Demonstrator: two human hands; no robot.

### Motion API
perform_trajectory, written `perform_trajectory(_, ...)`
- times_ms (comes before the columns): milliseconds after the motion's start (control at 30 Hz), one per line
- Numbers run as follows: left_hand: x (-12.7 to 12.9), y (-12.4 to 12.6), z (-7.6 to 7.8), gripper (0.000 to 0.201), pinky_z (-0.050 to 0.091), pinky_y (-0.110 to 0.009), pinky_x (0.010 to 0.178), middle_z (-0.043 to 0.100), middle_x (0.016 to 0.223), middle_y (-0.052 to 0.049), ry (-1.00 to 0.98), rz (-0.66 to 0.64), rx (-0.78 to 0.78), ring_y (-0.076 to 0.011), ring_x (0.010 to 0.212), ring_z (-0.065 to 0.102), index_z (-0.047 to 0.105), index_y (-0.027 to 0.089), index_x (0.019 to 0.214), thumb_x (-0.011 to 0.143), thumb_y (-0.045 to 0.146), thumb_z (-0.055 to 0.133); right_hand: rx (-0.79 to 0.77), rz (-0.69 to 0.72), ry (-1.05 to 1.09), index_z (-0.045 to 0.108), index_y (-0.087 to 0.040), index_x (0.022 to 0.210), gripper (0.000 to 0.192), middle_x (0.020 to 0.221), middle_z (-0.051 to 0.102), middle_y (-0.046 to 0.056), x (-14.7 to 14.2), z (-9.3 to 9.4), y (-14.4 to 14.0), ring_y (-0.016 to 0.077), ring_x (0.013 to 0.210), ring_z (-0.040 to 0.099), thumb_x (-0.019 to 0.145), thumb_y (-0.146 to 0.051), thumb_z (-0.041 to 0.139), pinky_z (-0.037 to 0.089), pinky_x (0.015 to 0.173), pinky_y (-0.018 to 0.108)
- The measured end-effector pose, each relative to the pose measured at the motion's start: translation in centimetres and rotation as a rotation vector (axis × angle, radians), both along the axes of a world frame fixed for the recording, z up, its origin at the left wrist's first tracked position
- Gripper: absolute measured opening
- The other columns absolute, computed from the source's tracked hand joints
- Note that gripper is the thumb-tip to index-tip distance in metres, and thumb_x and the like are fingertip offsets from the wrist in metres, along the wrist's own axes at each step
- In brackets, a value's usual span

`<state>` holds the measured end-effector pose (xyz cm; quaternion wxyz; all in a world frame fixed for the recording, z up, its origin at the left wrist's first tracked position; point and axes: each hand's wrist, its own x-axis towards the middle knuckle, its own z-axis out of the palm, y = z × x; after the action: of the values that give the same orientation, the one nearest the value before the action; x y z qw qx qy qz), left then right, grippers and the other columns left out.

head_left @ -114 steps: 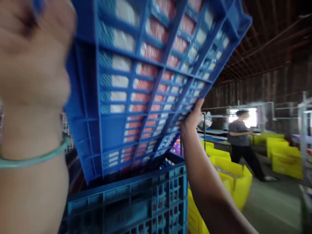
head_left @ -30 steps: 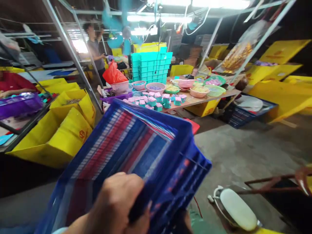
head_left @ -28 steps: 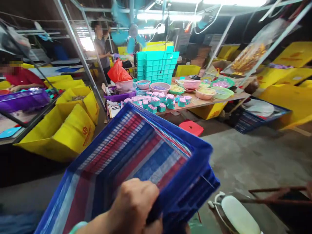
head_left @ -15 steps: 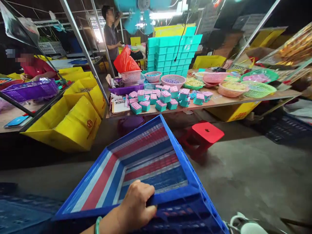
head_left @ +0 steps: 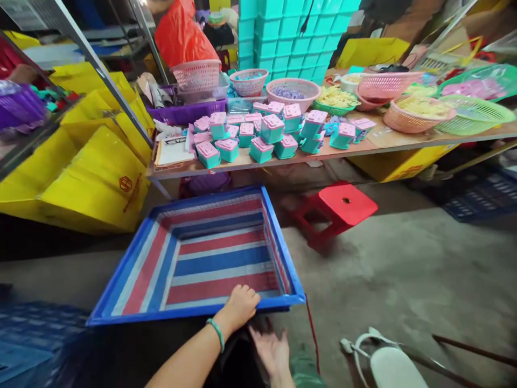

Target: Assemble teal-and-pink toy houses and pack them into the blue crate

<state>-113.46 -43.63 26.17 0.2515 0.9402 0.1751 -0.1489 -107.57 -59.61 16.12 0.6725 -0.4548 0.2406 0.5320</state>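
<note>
A blue plastic crate (head_left: 283, 253), lined with a red, white and blue striped sheet, sits low on the floor in front of a wooden table (head_left: 379, 143). My left hand (head_left: 240, 304), with a green bracelet on its wrist, grips the crate's near rim. Just below that rim my right hand (head_left: 272, 350) is held with its palm open and fingers apart, holding nothing.
A red stool (head_left: 343, 205) stands right of the crate. The table carries several pink-and-teal small boxes (head_left: 262, 134) and baskets (head_left: 407, 113), with stacked teal boxes (head_left: 291, 37) behind. Yellow bins (head_left: 92, 178) are on the left, blue crates (head_left: 32, 339) lower left, a white object (head_left: 398, 366) lower right.
The crate, lifted high earlier, has been carried over and lowered to the floor before the table. My view has tipped down, and my right hand now shows free of the crate.
</note>
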Motion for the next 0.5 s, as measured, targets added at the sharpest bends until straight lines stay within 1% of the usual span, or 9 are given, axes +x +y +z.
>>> perform_trajectory(67,1.7,-0.5,-2.8,0.026,0.052,-0.050,0.100,0.068,0.120,-0.009,0.061,0.052,-0.026,-0.0257,0.115,0.064,0.067,0.015,0.116,0.097,0.032,0.064,-0.049,-0.070,0.042,0.046,-0.029,0.145,0.090,0.153,0.046,0.015,3.8,0.6,-0.1,0.0310,0.122,0.065,0.086,-0.090,0.015,0.053,0.099,0.053)
perform_trajectory(100,2.4,-0.5,-4.0,0.027,0.053,-0.051,0.100,0.067,0.123,-0.009,0.096,0.086,-0.038,-0.0258,0.115,0.064,0.066,0.015,0.118,0.097,0.033,0.064,-0.065,-0.058,0.021,0.042,-0.030,0.148,0.095,0.156,0.043,0.015,5.7,0.7,0.4,0.0308,0.126,0.063,0.083,-0.092,0.011,0.052,0.101,0.052)
perform_trajectory(133,2.7,-0.4,-5.1,0.029,0.053,-0.051,0.100,0.067,0.125,-0.010,0.132,0.123,-0.050,-0.0262,0.116,0.064,0.066,0.016,0.119,0.097,0.034,0.065,-0.074,0.000,-0.027,0.040,-0.030,0.149,0.095,0.158,0.042,0.014,7.4,0.8,1.0,0.0294,0.129,0.061,0.083,-0.092,0.010,0.051,0.103,0.051)
perform_trajectory(200,2.6,0.5,-6.8,0.034,0.053,-0.052,0.100,0.065,0.130,-0.011,0.210,0.200,-0.075,-0.0271,0.118,0.063,0.064,0.016,0.124,0.096,0.036,0.066,-0.089,0.193,-0.143,0.042,-0.030,0.147,0.088,0.159,0.044,0.012,10.0,0.5,2.4,0.0250,0.134,0.058,0.088,-0.087,0.010,0.050,0.105,0.046)
perform_trajectory(267,1.2,1.8,-7.8,0.037,0.053,-0.052,0.100,0.064,0.132,-0.012,0.287,0.267,-0.103,-0.0277,0.119,0.063,0.063,0.017,0.126,0.096,0.037,0.066,-0.125,0.352,-0.204,0.050,-0.030,0.142,0.079,0.155,0.050,0.010,11.0,0.4,2.9,0.0228,0.135,0.057,0.091,-0.082,0.021,0.049,0.104,0.042)
perform_trajectory(300,0.1,2.6,-7.8,0.037,0.053,-0.052,0.101,0.064,0.132,-0.012,0.323,0.296,-0.120,-0.0277,0.119,0.063,0.063,0.017,0.126,0.096,0.038,0.066,-0.156,0.402,-0.215,0.054,-0.030,0.138,0.074,0.152,0.054,0.010,11.0,0.6,2.8,0.0234,0.134,0.058,0.090,-0.081,0.029,0.050,0.103,0.041)
perform_trajectory(367,-2.9,4.3,-7.2,0.035,0.053,-0.052,0.101,0.064,0.132,-0.011,0.386,0.348,-0.152,-0.0273,0.119,0.063,0.064,0.017,0.125,0.096,0.037,0.065,-0.234,0.495,-0.251,0.063,-0.028,0.127,0.068,0.144,0.061,0.012,9.9,1.7,1.8,0.0270,0.129,0.062,0.087,-0.080,0.044,0.053,0.097,0.041)
perform_trajectory(433,-6.4,5.8,-5.9,0.035,0.051,-0.053,0.104,0.065,0.133,-0.011,0.436,0.404,-0.170,-0.0278,0.122,0.062,0.064,0.017,0.126,0.097,0.036,0.065,-0.310,0.623,-0.332,0.069,-0.027,0.117,0.059,0.132,0.068,0.013,8.4,3.5,0.9,0.0304,0.119,0.067,0.086,-0.076,0.054,0.056,0.087,0.042)
perform_trajectory(500,-9.6,6.9,-4.5,0.035,0.048,-0.054,0.108,0.065,0.135,-0.012,0.486,0.472,-0.172,-0.0283,0.126,0.062,0.065,0.016,0.127,0.096,0.033,0.066,-0.362,0.762,-0.464,0.069,-0.026,0.116,0.046,0.125,0.070,0.011,7.7,5.4,0.8,0.0290,0.109,0.069,0.092,-0.064,0.060,0.058,0.082,0.042)
